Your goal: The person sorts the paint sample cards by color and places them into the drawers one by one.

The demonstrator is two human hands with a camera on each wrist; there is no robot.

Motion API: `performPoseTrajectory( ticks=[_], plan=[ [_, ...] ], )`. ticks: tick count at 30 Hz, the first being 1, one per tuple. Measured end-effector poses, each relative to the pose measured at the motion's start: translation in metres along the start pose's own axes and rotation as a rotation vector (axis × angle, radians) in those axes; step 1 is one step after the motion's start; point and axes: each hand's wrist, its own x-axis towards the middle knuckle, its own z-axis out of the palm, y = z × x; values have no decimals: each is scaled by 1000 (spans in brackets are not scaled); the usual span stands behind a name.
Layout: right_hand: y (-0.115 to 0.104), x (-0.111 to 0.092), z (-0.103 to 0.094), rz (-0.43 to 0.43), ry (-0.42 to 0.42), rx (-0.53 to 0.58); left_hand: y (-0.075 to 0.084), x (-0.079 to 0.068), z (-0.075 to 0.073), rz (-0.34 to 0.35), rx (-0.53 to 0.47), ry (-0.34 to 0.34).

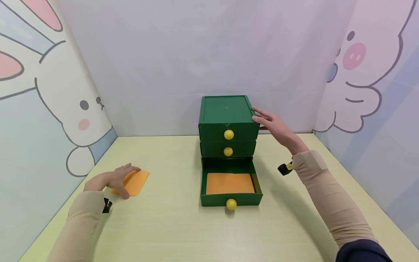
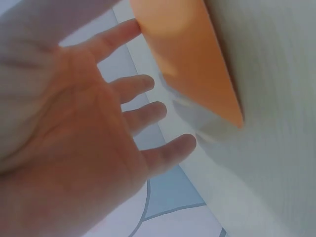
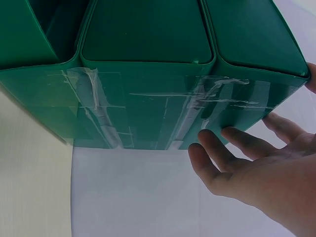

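Observation:
My left hand (image 1: pixel 115 178) grips an orange card (image 1: pixel 139 183) at the left of the table, thumb at its near edge and a finger at its far edge. In the left wrist view the card (image 2: pixel 190 49) stands tilted off the tabletop, and the other fingers (image 2: pixel 148 116) are spread apart beside it. A green chest of three drawers (image 1: pixel 226 109) stands at the centre back. Against its upper right edge rests my right hand (image 1: pixel 278 129), its fingers (image 3: pixel 249 143) loosely extended along the taped side. The bottom drawer (image 1: pixel 212 200) is pulled out with an orange sheet (image 1: pixel 230 183) lying inside.
Yellow round knobs sit on the drawers, the lowest knob (image 1: pixel 231 204) jutting toward me. The top drawer (image 1: pixel 211 133) and middle drawer (image 1: pixel 211 149) are closed. A pale wall (image 1: pixel 157 72) closes off the back, and cartoon-printed sheets flank both sides of the table (image 1: pixel 157 233).

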Motion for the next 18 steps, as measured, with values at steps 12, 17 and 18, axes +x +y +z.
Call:
performPoseTrajectory(
  ticks=[12,17,18],
  plan=[
    [-1,-2,0,-5,-1,-9,14,10,2,49,3,88],
    [0,-2,0,-8,4,-11,34,13,-3,91,15,103],
    [0,-2,0,-9,5,-11,38,14,-5,103,22,105]
  ],
)
